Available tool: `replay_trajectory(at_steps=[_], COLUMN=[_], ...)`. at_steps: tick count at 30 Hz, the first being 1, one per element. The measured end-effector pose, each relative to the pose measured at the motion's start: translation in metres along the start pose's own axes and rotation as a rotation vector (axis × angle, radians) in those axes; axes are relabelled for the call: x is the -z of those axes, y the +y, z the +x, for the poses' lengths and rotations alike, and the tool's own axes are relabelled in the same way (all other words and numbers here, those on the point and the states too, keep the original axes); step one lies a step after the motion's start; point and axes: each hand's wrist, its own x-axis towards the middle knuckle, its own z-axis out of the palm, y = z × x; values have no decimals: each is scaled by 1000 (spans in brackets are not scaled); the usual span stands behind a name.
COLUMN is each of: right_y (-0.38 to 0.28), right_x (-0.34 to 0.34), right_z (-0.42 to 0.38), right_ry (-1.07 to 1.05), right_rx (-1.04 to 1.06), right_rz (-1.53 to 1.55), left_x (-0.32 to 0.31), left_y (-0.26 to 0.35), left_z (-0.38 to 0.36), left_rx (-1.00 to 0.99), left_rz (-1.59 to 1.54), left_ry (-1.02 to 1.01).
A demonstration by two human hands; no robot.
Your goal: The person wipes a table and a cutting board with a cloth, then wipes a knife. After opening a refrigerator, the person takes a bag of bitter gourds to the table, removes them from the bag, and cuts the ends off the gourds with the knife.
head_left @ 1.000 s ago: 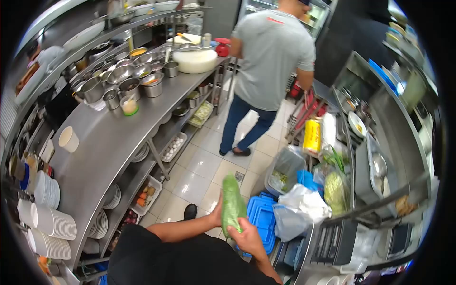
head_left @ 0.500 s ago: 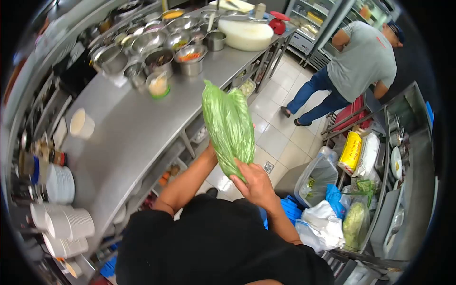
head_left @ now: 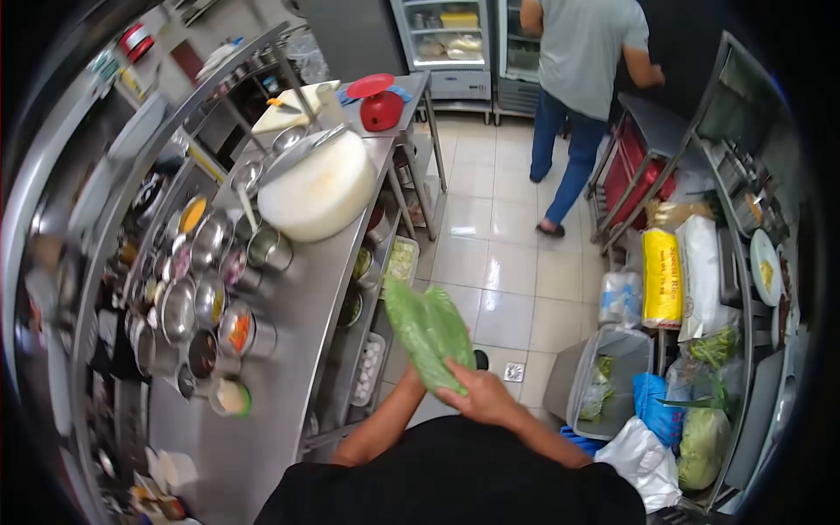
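A crinkled green plastic bag is held in front of my body, over the tiled floor. My right hand grips its lower right edge, with the thumb over the plastic. My left hand is at the bag's lower left side, and its fingers are mostly hidden behind the bag. What the bag holds, if anything, cannot be made out. To the left is a steel counter with several metal bowls, a pot of orange pieces and a thick round white board.
A person in a grey shirt and jeans stands ahead on the right. A grey bin with greens, a yellow rice sack and a white bag line the right side. A red scale stands at the counter's far end.
My view has swung round and now faces along the aisle. The bag remains between my hands, lower in view. The person has straightened up from a bent posture.
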Motion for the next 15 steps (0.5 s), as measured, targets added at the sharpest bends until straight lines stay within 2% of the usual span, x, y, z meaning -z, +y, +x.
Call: replay_trajectory(at_steps=[2,3,4,6,8,9,10,11,13,15], right_y=[21,32,43,64,79,85,97,103,126,145], right_x=[45,65,84,115,147,163,195,214,249,289], right_z=[32,49,66,98,128,147,186,205,247,290], right_ry=[-5,-19,-17,118,181,256,362,405,549,553], right_rx=[12,21,10,190,154,134,2,-58,-15,-99], right_rz=[80,96,90,5,34,78,357,355,247,312], left_x=[0,-1,-1,9,25,4,-40,-62,-72,-89], left_y=[0,5,8,14,23,30,44,56,64,81], left_z=[49,78,106,163,226,250,301,327,382,423], left_rx=[-7,3,20,41,-28,-35,36,110,294,534], left_rz=[17,15,-1,-39,111,90,101,135,380,558], left_ry=[152,152,136,117,9,-10,-68,-107,-23,5])
